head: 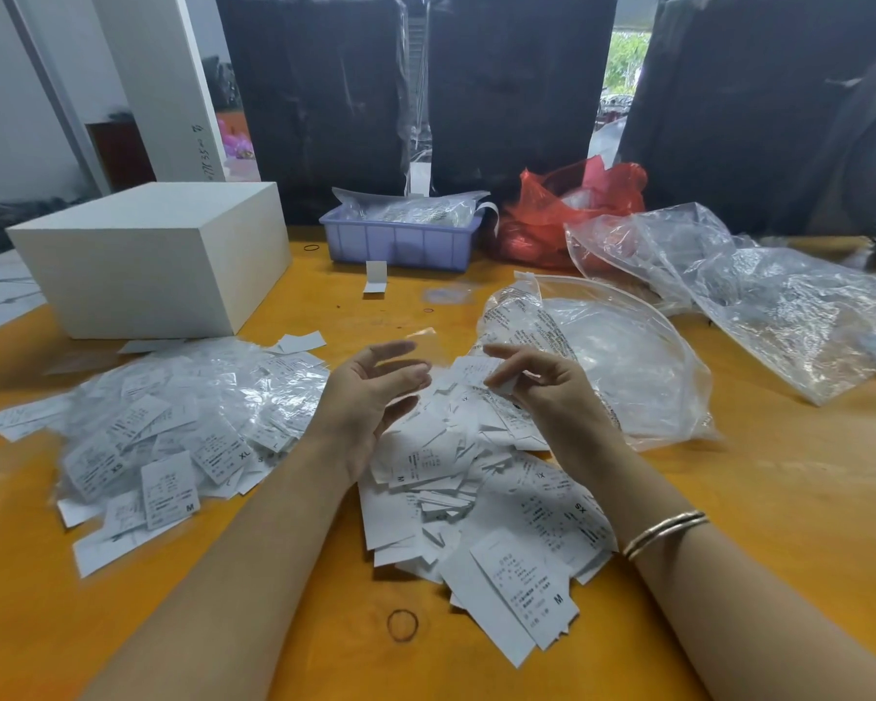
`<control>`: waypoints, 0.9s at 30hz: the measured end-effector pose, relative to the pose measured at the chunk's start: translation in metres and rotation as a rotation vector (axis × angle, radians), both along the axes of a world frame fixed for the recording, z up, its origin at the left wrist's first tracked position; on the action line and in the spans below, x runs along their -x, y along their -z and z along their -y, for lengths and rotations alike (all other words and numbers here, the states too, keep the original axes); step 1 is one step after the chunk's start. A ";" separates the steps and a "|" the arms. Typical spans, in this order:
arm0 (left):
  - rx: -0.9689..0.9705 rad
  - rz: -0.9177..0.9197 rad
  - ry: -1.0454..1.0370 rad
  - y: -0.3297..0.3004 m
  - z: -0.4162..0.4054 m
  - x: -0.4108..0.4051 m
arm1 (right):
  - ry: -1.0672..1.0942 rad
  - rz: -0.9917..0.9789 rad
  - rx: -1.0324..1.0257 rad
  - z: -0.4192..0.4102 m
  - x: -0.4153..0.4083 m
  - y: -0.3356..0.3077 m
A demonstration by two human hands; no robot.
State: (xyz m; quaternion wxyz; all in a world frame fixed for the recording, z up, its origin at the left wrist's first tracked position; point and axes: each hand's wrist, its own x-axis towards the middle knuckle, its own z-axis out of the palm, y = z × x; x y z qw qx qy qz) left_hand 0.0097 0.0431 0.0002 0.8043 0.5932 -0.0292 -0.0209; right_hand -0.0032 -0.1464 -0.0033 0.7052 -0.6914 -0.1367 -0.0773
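My right hand (537, 387) pinches one folded label (500, 385) between thumb and fingertips, just above the loose heap (476, 498). My left hand (370, 392) hangs slack and spread, with a clear sleeve (426, 341) at its fingertips; touching or not, I cannot tell. I judge the job about half done: the bagged heap (173, 422) on my left is big, the loose one as big. Room is tight: box (153, 255) behind the bagged heap, bag (618, 356) hard by my right hand, bare table (299, 624) only towards me, where a band (402, 625) lies
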 end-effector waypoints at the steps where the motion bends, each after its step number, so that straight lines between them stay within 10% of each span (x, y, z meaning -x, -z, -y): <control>1: -0.009 0.005 -0.003 0.000 0.000 0.000 | -0.024 -0.016 -0.025 0.000 0.000 0.000; 27: -0.076 0.130 0.126 -0.002 0.004 0.007 | 0.136 -0.241 -0.258 -0.018 0.005 -0.007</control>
